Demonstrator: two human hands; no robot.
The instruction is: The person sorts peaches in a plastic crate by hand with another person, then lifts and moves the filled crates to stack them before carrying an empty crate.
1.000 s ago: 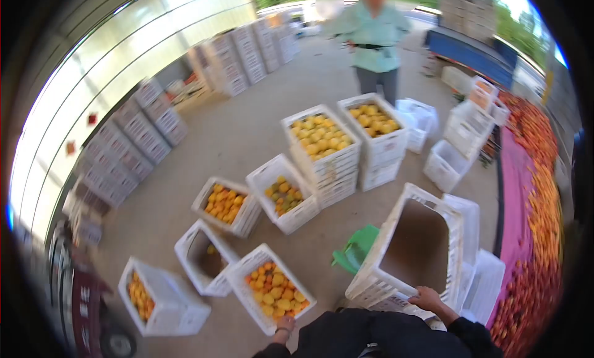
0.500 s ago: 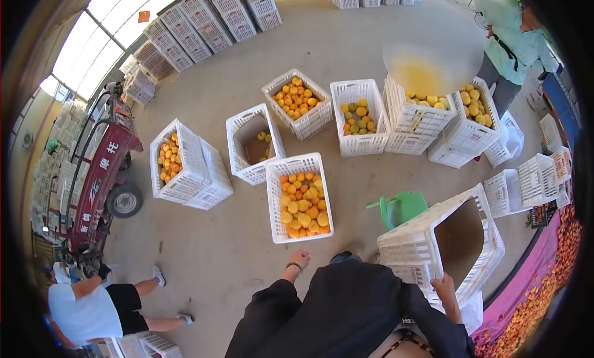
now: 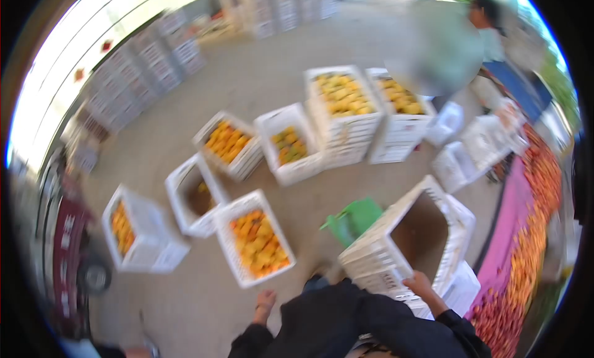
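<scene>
My right hand [image 3: 421, 285] is closed on the near rim of a white plastic crate [image 3: 371, 259]. The crate is tilted, its brown inside in view, and it sits on other white crates. My left hand [image 3: 266, 298] hangs low, holding nothing; it looks loosely open, though blurred. Just beyond it, apart from it, stands a white crate [image 3: 221, 225] filled with round orange-yellow fruit [image 3: 260, 247]. A green plastic stool-like object [image 3: 356, 221] is on the floor by the tilted crate.
More fruit crates stand ahead: a left stack [image 3: 154, 240], a mostly empty crate [image 3: 176, 191], and tall stacks [image 3: 346, 132]. Red-orange fruit [image 3: 526, 253] lies along a pink sheet [image 3: 504, 234] at right. A dark red vehicle [image 3: 65, 253] is left. A partly blurred person [image 3: 492, 42] is at upper right.
My view has swung to the right, so the crates have shifted left and the fruit heap shows more. My right hand stays on the crate rim. The person at lower left has mostly left view.
</scene>
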